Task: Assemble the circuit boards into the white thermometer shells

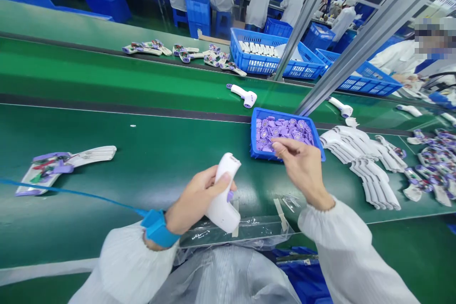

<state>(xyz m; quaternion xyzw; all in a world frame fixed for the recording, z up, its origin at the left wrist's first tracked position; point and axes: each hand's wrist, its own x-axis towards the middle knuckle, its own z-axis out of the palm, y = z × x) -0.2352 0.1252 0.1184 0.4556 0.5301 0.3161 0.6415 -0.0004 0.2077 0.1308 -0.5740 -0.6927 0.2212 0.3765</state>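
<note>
My left hand (199, 194) is wrapped round a white forehead thermometer (225, 199), its narrow end pointing up and a purple trigger showing at its right side. A blue wrist strap with a cord sits on that wrist. Over the near edge of a small blue bin (253, 145), my right hand (301, 164) has thumb and forefinger pinched together. Small purple plastic pieces (285, 128) fill this bin. Whether a piece is between those fingertips is hard to make out against the pile.
An opened thermometer half with wires (53, 168) lies at left. White shell halves (370, 175) and wired halves (434, 161) are heaped at right. Beyond the bin, a thermometer (242, 95) rests on the green belt (142, 85). A metal post (320, 88) rises behind the bin.
</note>
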